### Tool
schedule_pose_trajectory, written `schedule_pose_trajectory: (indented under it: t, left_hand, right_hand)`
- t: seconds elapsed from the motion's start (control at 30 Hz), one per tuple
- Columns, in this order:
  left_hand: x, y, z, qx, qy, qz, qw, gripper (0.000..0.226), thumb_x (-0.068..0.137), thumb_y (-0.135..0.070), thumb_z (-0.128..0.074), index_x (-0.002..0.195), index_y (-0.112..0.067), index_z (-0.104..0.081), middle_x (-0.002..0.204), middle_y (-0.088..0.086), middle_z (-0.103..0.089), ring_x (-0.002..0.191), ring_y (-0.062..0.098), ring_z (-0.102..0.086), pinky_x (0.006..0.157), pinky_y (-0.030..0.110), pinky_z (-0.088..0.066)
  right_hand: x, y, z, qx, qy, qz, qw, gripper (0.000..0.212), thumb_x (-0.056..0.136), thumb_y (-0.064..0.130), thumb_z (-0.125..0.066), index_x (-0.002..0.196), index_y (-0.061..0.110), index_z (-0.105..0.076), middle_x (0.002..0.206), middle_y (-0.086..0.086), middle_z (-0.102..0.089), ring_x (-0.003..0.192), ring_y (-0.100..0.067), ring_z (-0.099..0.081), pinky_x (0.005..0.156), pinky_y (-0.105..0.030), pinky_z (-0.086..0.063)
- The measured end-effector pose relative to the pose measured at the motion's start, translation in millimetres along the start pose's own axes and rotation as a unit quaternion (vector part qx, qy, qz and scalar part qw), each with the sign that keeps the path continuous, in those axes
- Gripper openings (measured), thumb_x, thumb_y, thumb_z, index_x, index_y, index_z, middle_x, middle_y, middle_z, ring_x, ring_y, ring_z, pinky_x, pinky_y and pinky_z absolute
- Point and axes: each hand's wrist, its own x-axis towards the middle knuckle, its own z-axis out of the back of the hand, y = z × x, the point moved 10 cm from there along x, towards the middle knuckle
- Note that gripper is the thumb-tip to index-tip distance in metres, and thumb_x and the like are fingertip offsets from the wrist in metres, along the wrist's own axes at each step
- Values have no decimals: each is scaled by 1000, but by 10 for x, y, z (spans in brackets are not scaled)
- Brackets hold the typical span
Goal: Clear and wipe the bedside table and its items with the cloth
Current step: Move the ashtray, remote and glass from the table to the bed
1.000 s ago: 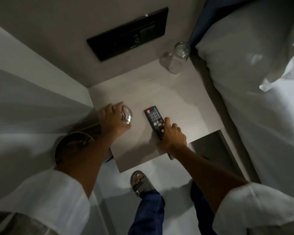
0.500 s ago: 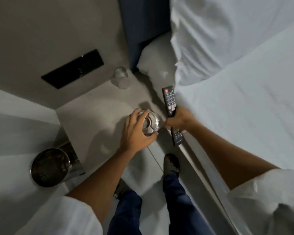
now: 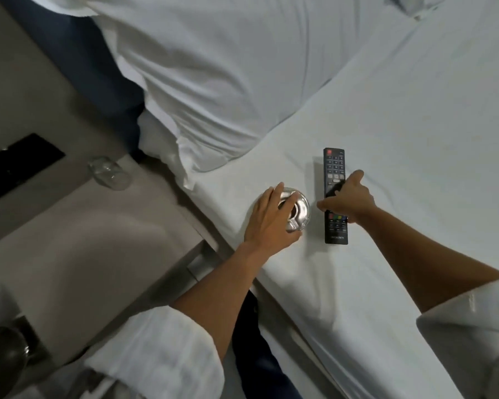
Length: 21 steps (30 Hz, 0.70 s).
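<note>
Resting on the white bed [image 3: 400, 174], the remote [image 3: 335, 197] lies with its long axis running away from the person, its red button at the far end. The right hand [image 3: 347, 201] lies across its middle from the right side, fingers [image 3: 333, 192] curled over the buttons and thumb stretched forward; whether they grip it or only rest on it I cannot tell. Just to the left, apart from the remote, the glass ashtray [image 3: 298, 213] sits near the bed's edge with the left hand [image 3: 268, 221] cupped over its near side, fingers bent round the rim. Both forearms reach from the lower frame, wrists low. The surface [image 3: 98, 243] lies well to the left, nearer the left hand, bearing only a clear glass [image 3: 108, 174] at its back corner. Probably both hands let go next, and the left would take that glass.
</note>
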Motion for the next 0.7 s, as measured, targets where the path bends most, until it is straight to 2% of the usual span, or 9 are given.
schedule_pose_trajectory:
  t: [0.13, 0.2, 0.23, 0.3, 0.37, 0.43, 0.5, 0.6, 0.7]
  left_hand:
    - [140, -24, -150, -16, -1, 14, 1000, 87, 75, -49, -76, 148, -20, -38, 163, 11, -22, 150, 30, -18, 122, 42, -23]
    - [119, 1, -144, -8, -8, 6, 1000, 89, 75, -59, -72, 149, -21, -37, 163, 10, -21, 151, 29, -17, 122, 42, -22]
    - [86, 35, -107, 2, -22, 1, 1000, 87, 77, -63, -66, 148, -23, -37, 163, 9, -22, 151, 29, -19, 120, 43, -22]
    - [-32, 163, 61, 21, -85, 1, 996, 75, 81, -64, -57, 144, -26, -40, 159, 8, -32, 145, 28, -30, 115, 44, -28]
    - [-195, 388, 297, 42, -169, 13, 985, 58, 86, -55, -55, 136, -26, -48, 148, 7, -47, 133, 26, -45, 106, 44, -38]
    - [-364, 663, 497, 76, -223, 32, 971, 44, 89, -45, -55, 129, -25, -55, 140, 6, -55, 122, 24, -52, 99, 43, -42]
    - [-549, 1017, 675, 102, -235, 68, 964, 39, 89, -39, -55, 126, -26, -57, 137, 5, -57, 118, 24, -54, 96, 43, -42]
    - [-857, 1595, 949, 135, -212, 124, 960, 42, 84, -30, -60, 125, -24, -58, 135, 8, -58, 116, 27, -56, 91, 44, -44]
    - [-1189, 2240, 1214, 172, -167, 204, 949, 49, 79, -27, -66, 127, -23, -58, 136, 10, -58, 118, 29, -58, 91, 46, -46]
  right_hand:
    - [140, -130, -111, -22, 38, 1, 999, 75, 64, 22, -82, 112, 13, -25, 103, -12, -52, 90, -32, -56, 77, -51, -57]
    - [139, -145, -143, -61, 56, -8, 997, 74, 67, 30, -81, 117, 10, -30, 107, -12, -53, 97, -34, -57, 79, -50, -55]
    - [144, -98, -89, -97, 27, 3, 995, 69, 69, 36, -76, 118, 10, -34, 109, -12, -54, 101, -35, -57, 77, -46, -52]
    - [85, 190, 89, -135, -92, 92, 982, 50, 76, 39, -62, 115, 13, -42, 109, -12, -55, 102, -36, -55, 71, -39, -42]
    - [-102, 638, 75, -97, -158, 215, 959, 28, 83, 34, -54, 103, 16, -48, 104, -9, -56, 97, -32, -55, 69, -38, -40]
    - [-286, 1066, -182, -86, -138, 311, 936, 19, 89, 33, -51, 96, 15, -50, 99, -8, -58, 91, -29, -56, 68, -38, -44]
    - [-490, 1464, -548, -87, -101, 382, 914, 19, 94, 34, -48, 92, 15, -49, 91, -6, -59, 84, -27, -55, 65, -38, -45]
    - [-831, 2026, -1059, -79, -74, 456, 883, 22, 96, 36, -44, 87, 16, -47, 81, -4, -58, 73, -26, -54, 59, -34, -43]
    - [-1107, 2531, -1603, -92, -21, 497, 862, 27, 98, 40, -37, 86, 18, -46, 79, -4, -57, 67, -24, -54, 59, -33, -44]
